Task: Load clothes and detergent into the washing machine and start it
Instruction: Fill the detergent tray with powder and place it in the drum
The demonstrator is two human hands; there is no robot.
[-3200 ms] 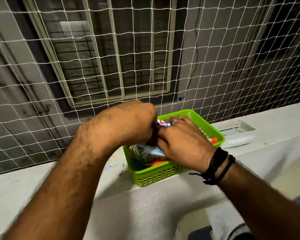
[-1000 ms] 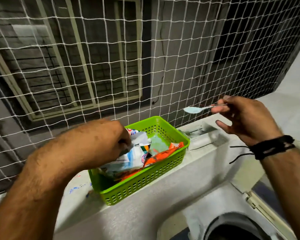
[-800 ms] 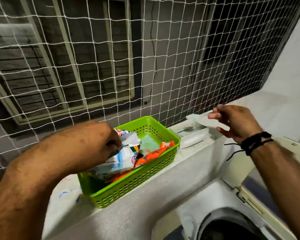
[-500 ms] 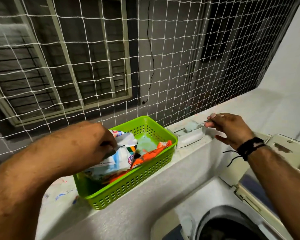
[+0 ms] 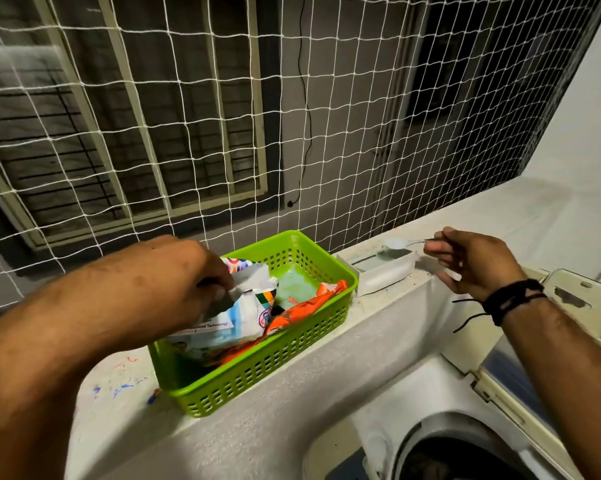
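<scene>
Right hand (image 5: pixel 476 263) is pinching the thin handle of a small spoon (image 5: pixel 398 242) between thumb and forefinger, other fingers loosely spread below; the bowl, seemingly carrying pale powder, is hovering just over a white drawer-like tray (image 5: pixel 384 271) sitting on the ledge (image 5: pixel 327 358) beside the green basket (image 5: pixel 275 368). Left hand (image 5: pixel 188 271) is gripping the open top of the white detergent packet (image 5: pixel 236 310), fingers curled round the film, keeping it upright in the basket. Step in hand, as I judge it: dosing powder into the tray. Doing it well likely means keeping the spoon level until the bowl is inside the tray walls, then tipping slowly with a wrist roll; the pinch is far out on the handle, so a wobble could spill powder onto the ledge. An orange sachet (image 5: pixel 306 306) is lying in the basket, touching the packet. The washing machine (image 5: pixel 430 445) is sitting below the ledge, lid (image 5: pixel 576 299) raised at the right, dark drum opening showing; clothes inside cannot be made out. White netting (image 5: pixel 327 133) is closing off the far side just behind the tray, leaving little room to swing the spoon outward. Basket rim is standing just beside the tray's left end.
</scene>
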